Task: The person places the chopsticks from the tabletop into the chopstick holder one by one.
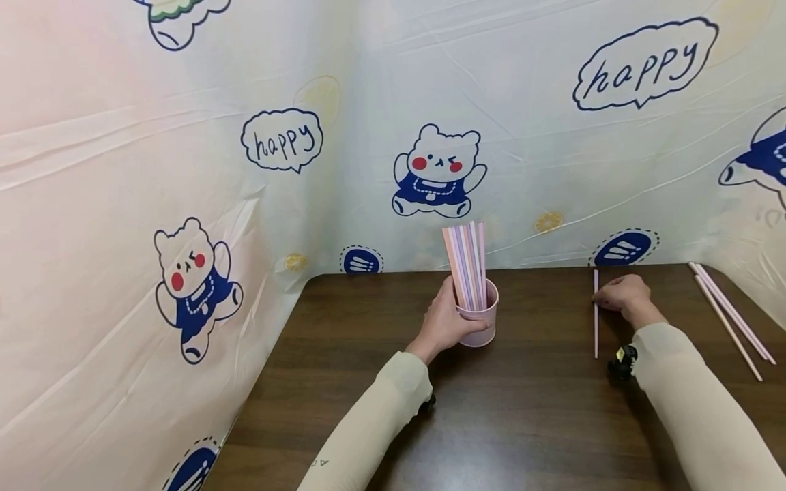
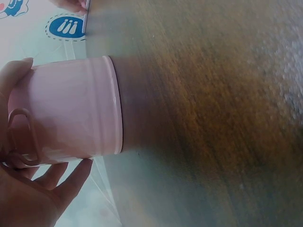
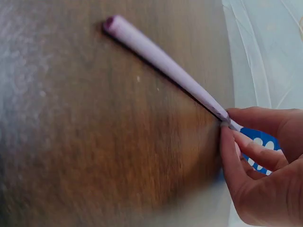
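A pink cup (image 1: 481, 329) stands near the back of the table, packed with pastel paper straws (image 1: 468, 266) that lean to the left. My left hand (image 1: 443, 320) grips this cup from its left side, thumb across the front. In the left wrist view the cup (image 2: 71, 109) shows a small handle, and fingers wrap both its sides. Farther right, my right hand (image 1: 625, 299) pinches a single pale purple straw (image 1: 595, 334) between thumb and fingertips. Seen in the right wrist view, that straw (image 3: 165, 64) lies along the tabletop with its hollow end toward the camera.
Several loose pink straws (image 1: 733, 317) lie at the table's right edge, beyond my right hand. The dark wooden table (image 1: 522, 423) backs onto a printed curtain (image 1: 528, 170), which also hangs along the left and right sides.
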Tool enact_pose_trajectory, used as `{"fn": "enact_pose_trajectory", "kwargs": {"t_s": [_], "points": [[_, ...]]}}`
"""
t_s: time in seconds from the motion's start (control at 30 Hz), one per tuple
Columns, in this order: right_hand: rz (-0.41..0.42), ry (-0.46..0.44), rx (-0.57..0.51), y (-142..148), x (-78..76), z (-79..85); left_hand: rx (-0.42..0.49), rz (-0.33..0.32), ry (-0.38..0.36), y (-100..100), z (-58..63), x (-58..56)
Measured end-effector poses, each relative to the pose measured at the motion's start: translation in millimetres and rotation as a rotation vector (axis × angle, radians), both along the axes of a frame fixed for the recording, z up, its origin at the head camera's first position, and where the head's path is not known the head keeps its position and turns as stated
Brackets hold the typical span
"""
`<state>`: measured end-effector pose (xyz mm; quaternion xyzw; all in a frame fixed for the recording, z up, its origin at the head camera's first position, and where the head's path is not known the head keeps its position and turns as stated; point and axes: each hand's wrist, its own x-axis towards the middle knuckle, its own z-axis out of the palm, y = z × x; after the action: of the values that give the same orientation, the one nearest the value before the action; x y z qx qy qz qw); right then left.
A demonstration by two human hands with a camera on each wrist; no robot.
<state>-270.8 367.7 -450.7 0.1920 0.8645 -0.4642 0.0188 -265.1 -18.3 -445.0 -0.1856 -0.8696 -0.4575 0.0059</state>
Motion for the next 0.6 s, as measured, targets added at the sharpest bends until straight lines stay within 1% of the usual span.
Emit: {"fn": "enact_pose_trajectory", "kwargs": {"t_s": [0.07,0.23,0.33,0.37,0.4,0.5,0.6], "points": [[0.013,0.001,0.001,-2.1,0.0,1.9,-0.001,0.004,0.0,-0.2,0.3,-0.4],[0.078,-0.004,0.137,-8.7,0.9,7.4,-0.001,0.011,0.003,-1.0,0.2,-1.1],[0.085,-0.031,0.17,-10.6,1.4,8.5,0.005,0.007,-0.001,-1.1,-0.7,-0.9],[0.081,-0.039,0.162,-10.7,1.4,8.3,0.008,0.005,-0.004,-1.1,-1.1,-0.7],[0.074,-0.047,0.142,-10.8,1.3,8.1,0.008,0.003,-0.006,-1.1,-1.4,-0.4],[0.056,-0.063,0.023,-8.4,-0.2,7.0,0.009,0.001,-0.012,-1.1,-1.7,0.5],[0.029,-0.069,-0.154,-4.9,-2.4,6.9,0.01,0.001,-0.008,-1.0,-0.3,0.5]]}}
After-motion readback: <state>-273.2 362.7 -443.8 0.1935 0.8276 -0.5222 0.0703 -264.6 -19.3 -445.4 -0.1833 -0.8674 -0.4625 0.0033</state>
